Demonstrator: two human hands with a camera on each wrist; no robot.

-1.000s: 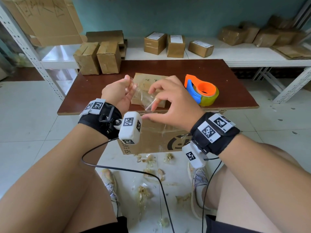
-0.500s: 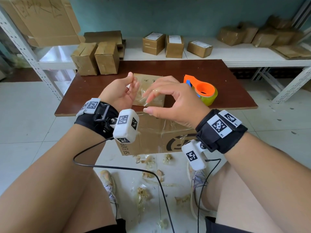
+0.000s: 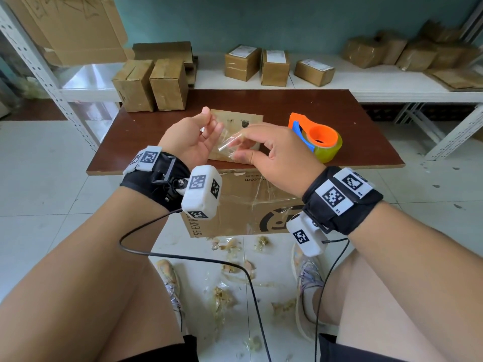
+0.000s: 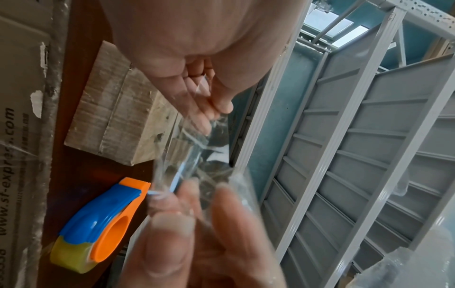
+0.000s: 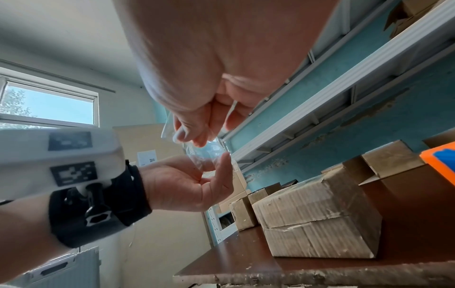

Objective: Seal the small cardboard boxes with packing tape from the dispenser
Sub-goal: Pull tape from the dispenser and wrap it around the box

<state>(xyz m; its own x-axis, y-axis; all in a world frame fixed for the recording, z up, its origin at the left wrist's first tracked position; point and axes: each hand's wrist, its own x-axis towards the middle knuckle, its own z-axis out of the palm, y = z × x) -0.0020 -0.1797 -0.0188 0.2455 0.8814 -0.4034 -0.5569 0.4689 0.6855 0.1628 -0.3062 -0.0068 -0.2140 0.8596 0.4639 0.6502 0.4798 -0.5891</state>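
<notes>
A crumpled strip of clear tape (image 3: pixel 228 146) hangs between my two hands above the small cardboard box (image 3: pixel 235 116) lying on the brown table (image 3: pixel 287 100). My left hand (image 3: pixel 213 120) holds one end loosely between thumb and nearly straight fingers. My right hand (image 3: pixel 249 147) pinches the other end with thumb and fingertips. The wrist views show the tape (image 4: pixel 194 155) (image 5: pixel 206 154) stuck to the fingers of both hands. The orange and blue tape dispenser (image 3: pixel 317 138) with its yellowish roll rests on the table to the right of the box, untouched.
Two brown boxes (image 3: pixel 151 84) stand at the table's back left. Labelled boxes (image 3: pixel 274 64) and wrapped parcels sit on the white shelf behind. A large printed carton (image 3: pixel 248 205) is under the table's near edge. Tape scraps (image 3: pixel 230 296) litter the floor by my feet.
The tape was stretched between my hands. The hands then drew closer, the left fingers straightened with the thumb lifting, and the strip now hangs slack and crumpled.
</notes>
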